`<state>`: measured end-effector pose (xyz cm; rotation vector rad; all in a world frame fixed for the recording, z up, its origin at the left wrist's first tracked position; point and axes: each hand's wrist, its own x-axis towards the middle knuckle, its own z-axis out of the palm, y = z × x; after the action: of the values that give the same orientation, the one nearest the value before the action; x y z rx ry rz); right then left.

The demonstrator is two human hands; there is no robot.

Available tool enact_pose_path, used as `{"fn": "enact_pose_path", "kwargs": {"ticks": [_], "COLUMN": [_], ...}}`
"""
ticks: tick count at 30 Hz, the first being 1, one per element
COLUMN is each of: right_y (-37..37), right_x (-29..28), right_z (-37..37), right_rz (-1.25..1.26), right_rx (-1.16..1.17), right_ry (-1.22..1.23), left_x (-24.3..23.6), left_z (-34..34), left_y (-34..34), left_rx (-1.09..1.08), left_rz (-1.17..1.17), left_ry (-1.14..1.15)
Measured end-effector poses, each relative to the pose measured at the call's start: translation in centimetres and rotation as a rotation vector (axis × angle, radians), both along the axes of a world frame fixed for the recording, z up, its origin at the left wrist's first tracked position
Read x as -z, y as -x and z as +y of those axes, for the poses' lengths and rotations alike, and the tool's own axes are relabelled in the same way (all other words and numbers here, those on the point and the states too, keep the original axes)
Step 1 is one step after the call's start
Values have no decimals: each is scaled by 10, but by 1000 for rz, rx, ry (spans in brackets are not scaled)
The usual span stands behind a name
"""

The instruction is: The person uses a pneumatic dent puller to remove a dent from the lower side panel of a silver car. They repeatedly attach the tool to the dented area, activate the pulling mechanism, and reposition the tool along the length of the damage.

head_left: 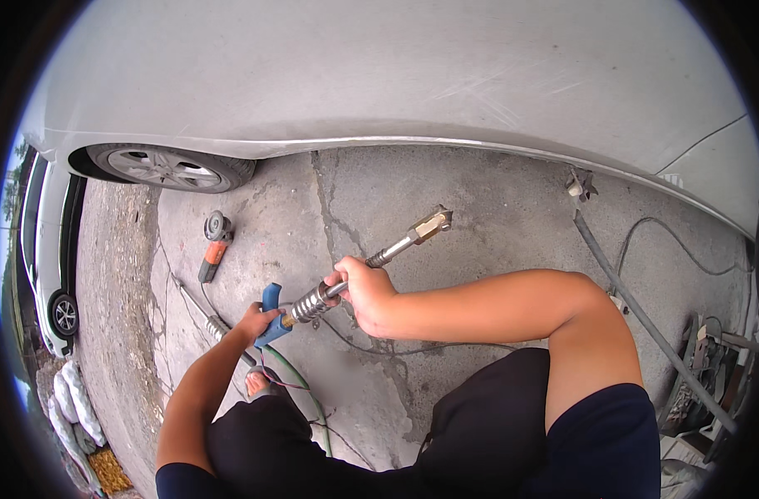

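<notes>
My left hand (259, 323) is wrapped round the blue handle (273, 314) of a slide-hammer dent puller. My right hand (365, 293) grips the tool's metal shaft farther along. Between the hands a coiled spring (311, 303) surrounds the shaft. The puller slants up to the right, and its brass-coloured head (433, 224) points toward the car, apart from it. A green hose (311, 399) and a thin reddish wire hang below the handle. Ahead stands the silver-grey car's side panel (413, 75), with light scratches on it.
On the concrete at left lies an orange angle grinder (215, 247). Another metal rod tool (198, 308) lies near my left forearm. A black cable crosses the floor, and a long grey bar (637, 308) slants at right beside metal equipment (704, 374). The car's wheel (163, 168) is far left.
</notes>
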<state>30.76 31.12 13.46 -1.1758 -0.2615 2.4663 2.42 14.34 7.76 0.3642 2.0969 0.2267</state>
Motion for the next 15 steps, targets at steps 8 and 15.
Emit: {"fn": "enact_pose_path", "kwargs": {"ticks": [8, 15], "right_y": [2, 1], "right_x": [-5, -6], "right_z": [-11, 10], "right_rz": [10, -96], "right_rx": [4, 137], "right_ry": [70, 15], "left_x": [33, 56], "left_z": [-33, -5], "left_y": [9, 14], "left_rx": [-32, -43], "left_rz": [301, -20], "left_ry": [-224, -55]}}
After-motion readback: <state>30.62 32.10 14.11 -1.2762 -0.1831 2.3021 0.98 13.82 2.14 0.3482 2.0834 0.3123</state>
